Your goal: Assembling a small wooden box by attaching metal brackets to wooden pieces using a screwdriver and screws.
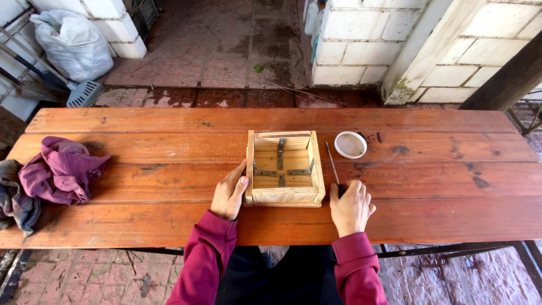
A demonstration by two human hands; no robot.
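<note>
now wooden box between both hands

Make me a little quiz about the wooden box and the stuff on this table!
1. True or false: the left hand touches the small square pale wooden box.
2. What lies beside the right hand: A) a hammer, B) a thin dark-handled screwdriver, C) a saw?
3. What colour is the crumpled cloth on the long reddish plank table?

Key: 1 true; 2 B; 3 purple.
</note>
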